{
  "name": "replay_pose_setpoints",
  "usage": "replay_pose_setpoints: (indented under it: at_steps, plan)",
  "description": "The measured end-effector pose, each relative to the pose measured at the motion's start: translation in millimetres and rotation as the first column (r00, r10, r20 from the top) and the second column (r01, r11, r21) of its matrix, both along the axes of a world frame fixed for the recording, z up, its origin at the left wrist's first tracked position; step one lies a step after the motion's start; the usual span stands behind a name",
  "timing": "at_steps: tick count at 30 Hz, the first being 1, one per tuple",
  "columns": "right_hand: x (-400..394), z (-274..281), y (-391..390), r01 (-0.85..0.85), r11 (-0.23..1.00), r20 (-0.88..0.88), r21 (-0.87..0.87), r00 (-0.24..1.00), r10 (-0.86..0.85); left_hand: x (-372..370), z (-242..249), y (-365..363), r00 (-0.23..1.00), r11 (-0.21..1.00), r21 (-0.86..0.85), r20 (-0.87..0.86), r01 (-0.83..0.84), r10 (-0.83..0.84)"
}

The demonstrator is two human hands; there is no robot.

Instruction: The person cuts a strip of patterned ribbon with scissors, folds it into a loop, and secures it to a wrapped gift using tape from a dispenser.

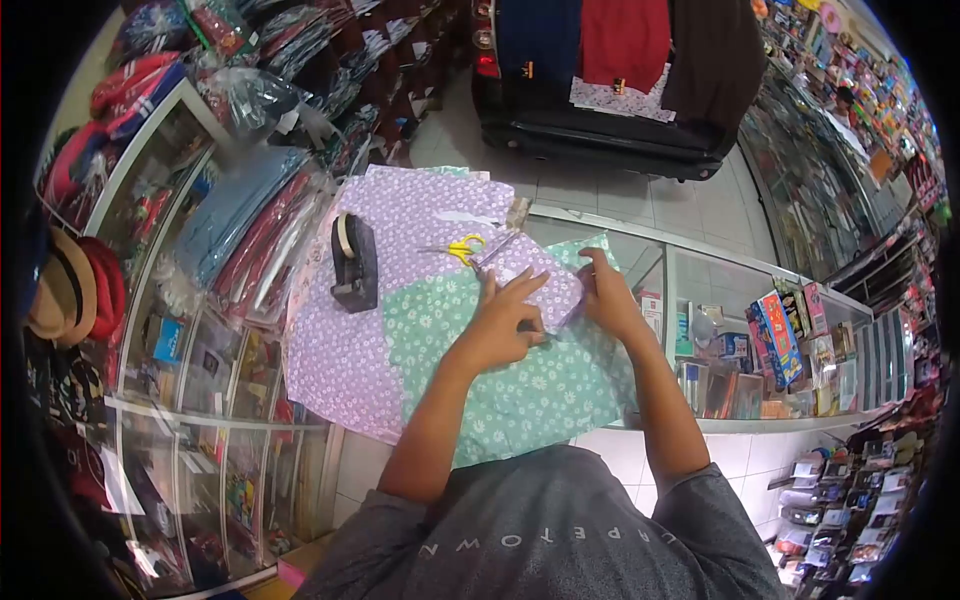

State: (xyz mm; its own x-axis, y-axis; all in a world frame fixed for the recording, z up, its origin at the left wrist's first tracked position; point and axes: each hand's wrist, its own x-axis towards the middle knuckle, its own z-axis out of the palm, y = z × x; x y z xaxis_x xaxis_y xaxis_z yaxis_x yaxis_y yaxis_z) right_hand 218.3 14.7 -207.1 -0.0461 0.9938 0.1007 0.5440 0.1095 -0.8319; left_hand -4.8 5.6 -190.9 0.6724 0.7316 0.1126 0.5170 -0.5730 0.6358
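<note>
A piece of purple floral wrapping paper [557, 292], folded into a small bundle, lies on a green floral sheet [525, 395]; what it covers, if anything, is hidden. My left hand [498, 325] holds the bundle down, some fingers reaching across its top and others curled at the near edge. At the bundle's right edge, my right hand [608, 297] is closed, bent fingers gripping the paper. Yellow-handled scissors [465, 248] rest just beyond my left hand on a larger purple floral sheet [345, 365]. A black tape dispenser [353, 265] stands on that sheet, farther left.
Under the sheets is a glass display counter [725, 262] with boxed goods inside. Folded garments in plastic [250, 230] are stacked on the left glass cabinet [190, 400]. Across the counter, blue, red and dark cloths [625, 45] hang over a black vehicle-like rear end [600, 140].
</note>
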Motion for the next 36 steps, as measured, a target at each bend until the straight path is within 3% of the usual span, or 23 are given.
replay_pose_setpoints:
  at_steps: [1,2,4,6,8,14,16,19,23,29,31,36]
  plan:
    - [3,-13,9,0.053,0.984,0.066,0.168,0.996,-0.064,-1,-3,-1,0.999,1.0,-0.002,0.045,-0.013,0.014]
    - [10,-24,14,0.064,0.984,0.062,0.168,0.995,-0.076,-2,-5,-1,0.995,1.0,-0.007,0.091,-0.029,0.03]
    - [19,-27,17,-0.162,0.964,0.279,0.212,0.955,0.099,-2,-8,-1,0.995,0.999,0.0,0.093,-0.034,0.034]
    - [20,-22,17,-0.201,0.955,0.33,0.22,0.936,0.121,-2,-8,0,0.996,0.999,-0.015,0.082,-0.042,0.043]
    - [16,-9,7,-0.071,0.994,0.525,0.084,0.851,0.016,-4,-8,0,0.996,0.999,-0.017,0.086,-0.037,0.038]
    - [15,-11,-17,-0.037,0.999,0.561,0.009,0.828,0.026,-3,-3,-2,0.996,0.999,-0.041,0.087,-0.033,0.036]
    - [14,-14,-18,-0.005,0.998,0.518,0.06,0.855,-0.027,-4,-3,-1,0.995,0.998,-0.053,0.088,-0.033,0.037]
    - [14,-13,-19,0.111,0.994,0.358,0.003,0.928,-0.105,-5,-5,0,0.997,0.999,-0.033,0.072,-0.014,0.016]
    - [29,-9,-18,0.109,0.993,0.336,-0.049,0.938,-0.087,-7,-1,1,0.999,0.999,-0.038,0.041,-0.012,0.013]
    - [62,8,-25,0.303,0.925,0.229,0.231,0.907,-0.354,-5,4,-2,0.999,0.999,-0.047,0.037,-0.017,0.018]
    - [61,28,-25,0.467,0.86,0.021,0.204,0.876,-0.481,-5,2,-4,0.998,0.999,-0.024,0.063,-0.023,0.024]
    - [2,39,-14,0.466,0.837,-0.135,0.288,0.885,-0.446,-7,2,-7,0.992,0.995,-0.063,0.096,-0.071,0.077]
